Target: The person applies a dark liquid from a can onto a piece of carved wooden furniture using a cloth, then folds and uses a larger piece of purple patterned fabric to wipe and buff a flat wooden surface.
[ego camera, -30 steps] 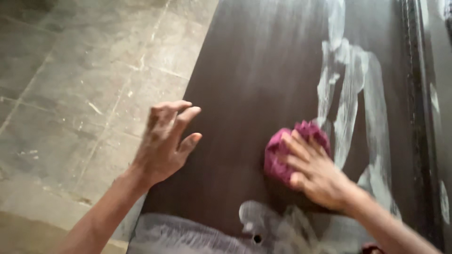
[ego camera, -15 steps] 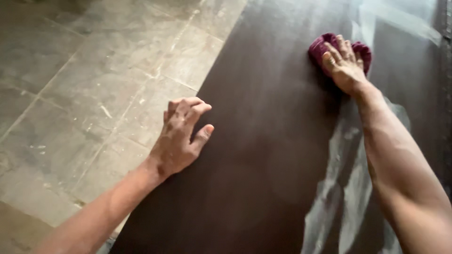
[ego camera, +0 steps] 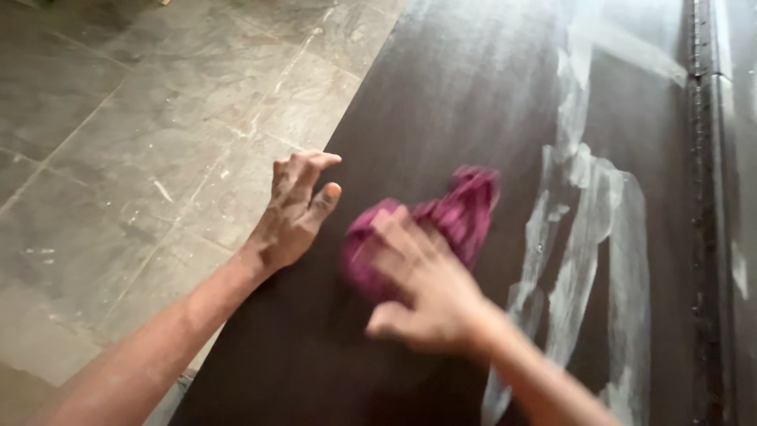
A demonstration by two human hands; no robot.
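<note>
Crumpled magenta cloth (ego camera: 445, 225) on dark brown board (ego camera: 441, 102), long axis slanting from lower left to upper right, blurred. Right hand (ego camera: 422, 288) pressed on lower end, fingers curled gripping cloth. Left hand (ego camera: 296, 209) open, fingers bent, braced at board's left edge. White smears (ego camera: 587, 237) right of cloth. Grey tiled floor (ego camera: 142, 142) left.

Left hand (ego camera: 293, 209) flat, fingers curled, arm extended; right hand (ego camera: 426, 288) blurred, fingers spread, pressing down, forearm angled.
</note>
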